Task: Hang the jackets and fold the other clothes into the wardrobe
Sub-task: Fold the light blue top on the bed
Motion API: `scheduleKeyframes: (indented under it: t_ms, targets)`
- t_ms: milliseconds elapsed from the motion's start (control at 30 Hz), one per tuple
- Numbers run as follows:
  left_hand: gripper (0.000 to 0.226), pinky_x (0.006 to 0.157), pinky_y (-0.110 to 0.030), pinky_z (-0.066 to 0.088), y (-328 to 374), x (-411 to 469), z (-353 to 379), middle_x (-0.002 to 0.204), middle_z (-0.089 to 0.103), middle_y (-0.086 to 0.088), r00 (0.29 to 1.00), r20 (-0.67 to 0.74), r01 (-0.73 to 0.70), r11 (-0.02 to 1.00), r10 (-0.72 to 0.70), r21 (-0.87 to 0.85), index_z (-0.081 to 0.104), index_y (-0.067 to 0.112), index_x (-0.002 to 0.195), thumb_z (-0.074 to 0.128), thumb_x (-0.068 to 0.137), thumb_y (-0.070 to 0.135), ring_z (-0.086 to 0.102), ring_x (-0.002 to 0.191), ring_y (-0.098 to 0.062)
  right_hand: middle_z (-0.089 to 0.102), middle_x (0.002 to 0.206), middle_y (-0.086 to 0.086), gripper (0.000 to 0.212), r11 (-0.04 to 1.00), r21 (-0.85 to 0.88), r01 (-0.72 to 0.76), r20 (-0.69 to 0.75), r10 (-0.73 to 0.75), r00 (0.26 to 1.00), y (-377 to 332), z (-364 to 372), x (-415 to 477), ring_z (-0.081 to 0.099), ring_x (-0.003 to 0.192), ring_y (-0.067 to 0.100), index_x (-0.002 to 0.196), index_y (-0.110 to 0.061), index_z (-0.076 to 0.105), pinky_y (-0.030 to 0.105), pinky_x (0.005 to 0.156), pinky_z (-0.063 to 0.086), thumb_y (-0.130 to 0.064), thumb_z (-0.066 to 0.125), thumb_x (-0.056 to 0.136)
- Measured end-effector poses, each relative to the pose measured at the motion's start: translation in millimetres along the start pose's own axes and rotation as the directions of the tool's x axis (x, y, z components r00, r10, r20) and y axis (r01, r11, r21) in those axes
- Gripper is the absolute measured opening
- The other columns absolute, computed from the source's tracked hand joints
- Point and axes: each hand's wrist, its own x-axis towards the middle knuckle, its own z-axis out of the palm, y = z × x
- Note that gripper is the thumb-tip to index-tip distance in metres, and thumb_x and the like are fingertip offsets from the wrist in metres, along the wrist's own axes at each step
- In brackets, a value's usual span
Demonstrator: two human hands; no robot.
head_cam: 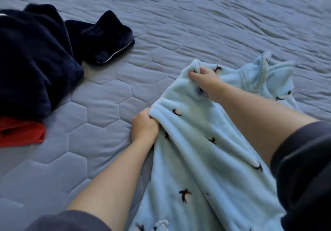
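Task item: light-blue fleece garment lies on the bed, lower right of view, running from the near edge up to approx mid-frame. It has small dark motifs scattered over it & a string of pearl-like beads at its far end.

The left hand grips the garment's left edge, fingers curled tight round a bunched fold, the hand low against the bedcover. The right hand is further up, fingers pinching a raised corner of the same fabric; fingertips partly buried in the pile. Both forearms are bare, w/ dark sleeves pushed up at the bottom & right of frame.

Surface: the bed has a grey-blue quilted cover w/ hexagon stitching, flatter near the person, rumpled toward the far side. The cover fills the whole view.

Count: 1 light-blue garment, 2 navy pieces, 1 red piece, 2 hands.
- big navy heap at the left edge.
- smaller navy piece w/ pale piping, right beside the heap & touching it.
- red garment just below the heap, its top edge under it, cut off by the frame.

All 3 lie well apart from the fleece, w/ bare cover between.
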Motion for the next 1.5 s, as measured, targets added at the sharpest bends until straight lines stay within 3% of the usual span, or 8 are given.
scheduleKeyframes:
  t_ms: [233,400,500,633,767,1033,1300,1500]
  targets:
    - [0.012,0.07,-0.035,0.043,-1.5,2.1,-4.4,0.09,0.064,-0.008,0.993,0.083,0.081,0.997,-0.082,0.011,0.055,0.015,0.081,0.044,0.087,0.016,0.057,0.089,-0.032,0.064,0.088,0.002,0.029,0.984,-0.106,-0.141,0.043,0.146,0.988,6.2,-18.3,-6.9,0.058,0.073,0.019,0.102,-0.025,0.065,0.032,0.068,0.045,-0.046,0.066,0.081]
    - [0.02,0.065,-0.033,0.041,10.9,-42.9,-25.0,0.069,0.062,0.001,0.992,-0.129,-0.007,0.999,0.001,-0.048,0.056,0.011,0.073,0.057,0.087,0.026,0.058,0.073,-0.024,0.072,0.097,0.004,0.051,0.89,-0.248,-0.383,0.268,0.442,0.856,18.3,-62.9,-61.3,0.067,0.082,0.022,0.109,-0.022,0.065,0.037,0.076,0.053,-0.058,0.07,0.073]
    - [0.041,0.051,-0.028,0.051,28.0,-71.1,-18.9,0.065,0.066,-0.004,0.967,0.194,0.207,0.956,-0.167,-0.209,0.062,0.003,0.075,0.055,0.091,0.04,0.066,0.056,-0.021,0.074,0.096,0.005,0.063,0.816,-0.305,-0.491,0.39,0.578,0.717,46.6,-89.4,-112.5,0.071,0.084,0.021,0.112,-0.016,0.063,0.033,0.071,0.056,-0.048,0.078,0.06]
    - [0.02,0.049,-0.026,0.054,57.5,-79.0,0.2,0.087,0.067,-0.007,0.833,0.456,0.533,0.681,-0.315,-0.503,0.061,0.008,0.101,0.062,0.09,0.024,0.064,0.067,-0.019,0.072,0.105,0.015,0.064,0.824,-0.192,-0.533,0.401,0.561,0.724,64.4,-122.4,-164.2,0.069,0.097,0.029,0.114,-0.002,0.063,0.043,0.088,0.055,-0.031,0.087,0.062]
    - [0.03,0.064,-0.032,0.056,71.6,-79.7,4.6,0.096,0.066,-0.005,0.778,0.58,0.628,0.34,-0.242,-0.7,0.054,0.014,0.123,0.051,0.097,0.027,0.066,0.078,-0.017,0.071,0.103,0.016,0.084,0.814,-0.062,-0.578,0.425,0.545,0.723,79.8,-178.2,-207.6,0.07,0.088,0.026,0.107,-0.005,0.067,0.034,0.07,0.057,-0.047,0.093,0.039]
    - [0.026,0.077,-0.037,0.057,54.6,-84.3,36.0,0.116,0.066,-0.011,0.924,0.339,0.377,0.267,-0.179,-0.887,0.057,0.015,0.122,0.046,0.099,0.018,0.065,0.099,-0.023,0.069,0.078,0.009,0.015,0.713,-0.17,-0.681,0.542,0.645,0.539,100.4,-208.0,-252.2,0.067,0.067,0.018,0.073,-0.012,0.066,0.029,0.059,0.054,-0.022,0.075,0.064]
    - [0.038,0.054,-0.036,0.058,58.4,-124.5,50.9,0.107,0.067,-0.01,0.731,0.636,0.629,0.607,-0.247,-0.486,0.052,0.012,0.13,0.055,0.095,0.027,0.067,0.084,-0.025,0.073,0.105,0.009,0.026,0.735,-0.037,-0.677,0.315,0.652,0.69,117.3,-204.2,-275.3,0.069,0.094,0.022,0.112,-0.011,0.065,0.033,0.076,0.056,-0.028,0.054,0.095]
    - [0.037,0.077,-0.037,0.051,58.7,-176.9,60.8,0.117,0.065,-0.008,0.554,0.798,0.618,0.76,-0.239,-0.201,0.054,0.016,0.123,0.056,0.092,0.036,0.063,0.095,-0.022,0.07,0.115,-0.005,0.048,0.71,-0.331,-0.622,0.446,0.699,0.559,146.4,-214.4,-307.0,0.066,0.107,0.016,0.12,-0.024,0.063,0.04,0.101,0.047,-0.052,0.068,0.081]
